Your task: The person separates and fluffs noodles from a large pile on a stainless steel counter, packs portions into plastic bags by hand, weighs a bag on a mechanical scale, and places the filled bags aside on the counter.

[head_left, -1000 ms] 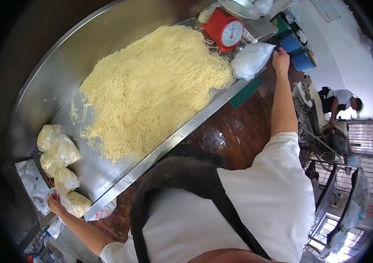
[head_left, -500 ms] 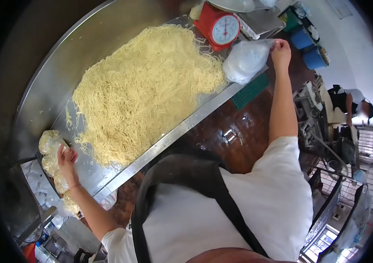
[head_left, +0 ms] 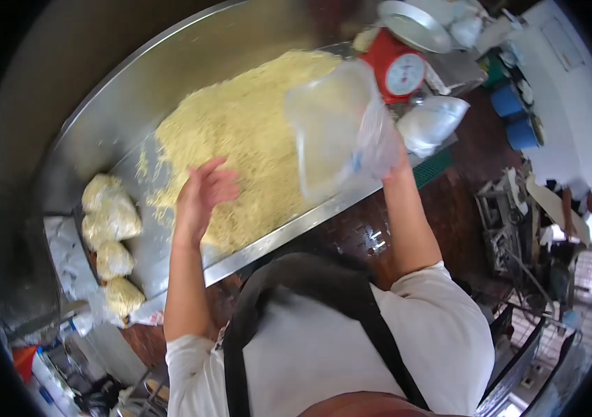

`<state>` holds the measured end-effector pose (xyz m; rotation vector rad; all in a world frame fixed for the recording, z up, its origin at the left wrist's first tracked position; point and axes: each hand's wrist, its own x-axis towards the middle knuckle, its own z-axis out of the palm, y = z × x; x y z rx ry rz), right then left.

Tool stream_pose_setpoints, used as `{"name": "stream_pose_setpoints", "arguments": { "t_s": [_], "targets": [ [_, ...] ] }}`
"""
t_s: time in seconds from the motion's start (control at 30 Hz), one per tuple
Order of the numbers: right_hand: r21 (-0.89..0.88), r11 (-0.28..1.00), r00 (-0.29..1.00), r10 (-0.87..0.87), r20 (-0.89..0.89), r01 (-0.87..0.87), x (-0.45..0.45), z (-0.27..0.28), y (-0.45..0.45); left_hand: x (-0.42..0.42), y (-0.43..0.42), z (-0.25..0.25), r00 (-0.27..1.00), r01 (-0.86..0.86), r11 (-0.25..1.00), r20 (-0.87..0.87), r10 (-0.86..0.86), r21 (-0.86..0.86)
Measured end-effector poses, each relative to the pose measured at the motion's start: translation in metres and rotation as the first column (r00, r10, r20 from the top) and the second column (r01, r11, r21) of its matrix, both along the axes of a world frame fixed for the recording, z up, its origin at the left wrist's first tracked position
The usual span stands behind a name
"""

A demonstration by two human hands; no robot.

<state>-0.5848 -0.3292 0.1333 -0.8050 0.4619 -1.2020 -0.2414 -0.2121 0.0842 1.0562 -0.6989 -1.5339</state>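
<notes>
A wide heap of yellow noodles [head_left: 247,139] covers much of the steel table [head_left: 150,257]. My right hand [head_left: 396,160] grips a clear plastic bag [head_left: 330,132], which spreads out over the right part of the noodles; my fingers are partly hidden behind the film. Above the lower left of the heap, my left hand [head_left: 205,191] is held with its fingers apart and nothing in it. At the table's right end, beside my right hand, lies a bundle of plastic bags [head_left: 431,125].
Several filled bags of noodles [head_left: 111,215] line the table's left end. A red dial scale [head_left: 393,66] with a metal pan [head_left: 414,26] stands at the back right. Blue buckets [head_left: 522,132] are by the wall. Another person [head_left: 574,208] works at machinery far right.
My right hand has pulled a plastic bag away from the bundle and brought it over the noodles. My left hand has moved from the filled bags to above the heap. The view has shifted.
</notes>
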Motion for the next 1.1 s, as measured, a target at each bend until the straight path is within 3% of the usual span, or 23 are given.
{"name": "stream_pose_setpoints", "arguments": {
  "t_s": [0.07,0.13,0.2,0.23,0.27,0.3,0.37,0.43,0.47,0.5,0.57,0.63,0.67,0.77,0.8,0.87,0.9,0.97,1.03,1.07,1.1],
  "targets": [
    [-0.014,0.976,0.968,0.214,-0.132,-0.218,0.045,-0.027,0.014,0.003,-0.001,0.021,0.992,0.059,0.997,-0.109,-0.063,-0.047],
    [0.0,0.898,0.879,0.43,-0.204,-0.439,0.077,-0.049,0.017,0.01,0.009,0.043,0.996,0.035,0.999,-0.082,-0.035,0.0],
    [-0.001,0.865,0.813,0.472,-0.341,-0.503,0.113,-0.049,0.029,0.029,0.03,0.045,0.985,0.132,0.989,0.118,-0.124,-0.064],
    [-0.021,0.885,0.795,0.407,-0.451,-0.465,0.132,-0.046,0.039,0.04,0.039,0.044,0.961,0.189,0.978,0.22,-0.166,-0.087],
    [-0.046,0.902,0.764,0.336,-0.551,-0.43,0.152,-0.045,0.049,0.051,0.05,0.039,0.961,0.127,0.992,0.248,-0.124,0.004],
    [-0.045,0.9,0.716,0.313,-0.624,-0.433,0.169,-0.053,0.053,0.071,0.063,0.019,0.87,0.079,0.992,0.493,-0.019,-0.101],
    [-0.058,0.9,0.606,0.242,-0.758,-0.432,0.197,-0.075,0.056,0.123,0.091,-0.052,0.504,0.087,0.946,0.833,0.227,-0.311],
    [-0.356,0.833,0.501,-0.112,-0.858,-0.424,0.235,-0.09,0.067,0.188,0.134,-0.121,0.532,-0.256,0.944,0.785,0.317,-0.208],
    [-0.493,0.756,0.444,-0.298,-0.845,-0.431,0.255,-0.098,0.072,0.201,0.155,-0.117,0.568,-0.493,0.856,0.688,0.452,-0.155],
    [-0.507,0.675,0.345,-0.373,-0.861,-0.536,0.271,-0.109,0.074,0.21,0.177,-0.106,0.555,-0.691,0.72,0.588,0.588,-0.068],
    [-0.463,0.497,0.163,-0.533,-0.83,-0.734,0.302,-0.138,0.073,0.233,0.207,-0.087,0.538,-0.826,0.558,0.406,0.739,0.077],
    [-0.476,0.345,0.072,-0.745,-0.663,-0.809,0.338,-0.167,0.071,0.248,0.232,-0.088,0.422,-0.868,0.496,0.51,0.749,-0.009],
    [-0.464,0.265,0.044,-0.831,-0.555,-0.845,0.353,-0.181,0.066,0.254,0.243,-0.096,0.397,-0.888,0.456,0.399,0.826,-0.059],
    [-0.27,0.411,-0.034,-0.598,-0.8,-0.87,0.397,-0.218,0.024,0.237,0.255,-0.072,0.335,-0.928,0.373,0.45,0.828,0.005],
    [-0.252,0.415,-0.012,-0.537,-0.844,-0.874,0.408,-0.22,0.016,0.229,0.258,-0.075,0.347,-0.921,0.385,0.341,0.874,-0.051],
    [-0.206,0.412,0.024,-0.405,-0.914,-0.887,0.423,-0.214,0.011,0.214,0.267,-0.079,0.344,-0.919,0.393,0.414,0.843,-0.036],
    [-0.246,0.485,0.13,-0.261,-0.957,-0.839,0.422,-0.212,0.015,0.209,0.273,-0.081,0.351,-0.915,0.403,0.446,0.824,-0.026],
    [-0.281,0.636,0.366,0.002,-0.93,-0.719,0.42,-0.204,0.018,0.209,0.288,-0.098,0.408,-0.908,0.42,0.221,0.886,-0.005],
    [-0.202,0.803,0.454,0.094,-0.886,-0.56,0.417,-0.176,0.019,0.21,0.303,-0.114,0.445,-0.893,0.446,-0.029,0.895,0.066],
    [-0.147,0.869,0.504,0.129,-0.854,-0.472,0.418,-0.149,0.018,0.216,0.308,-0.128,0.469,-0.882,0.472,0.109,0.876,0.001],
    [-0.172,0.866,0.451,0.068,-0.89,-0.47,0.413,-0.091,0.027,0.227,0.311,-0.146,0.475,-0.862,0.503,0.249,0.844,-0.06]
  ]
}}
